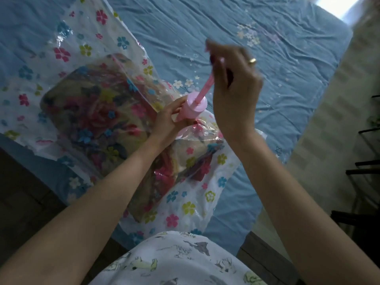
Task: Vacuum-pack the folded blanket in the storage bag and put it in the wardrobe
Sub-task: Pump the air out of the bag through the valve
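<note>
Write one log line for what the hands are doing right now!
left hand steadies pink pump on storage bag | right hand grips plunger | blanket inside

One bag [86,58] with one blanket [92,112] inside, one pump [193,108], two hands, left [170,122] and right [234,79], one ring [252,60], all over one bed [246,38].

The folded floral blanket [96,114] lay sealed inside my clear flower-printed plastic storage bag [86,48], spread flat across the frame's left-centre.
</note>
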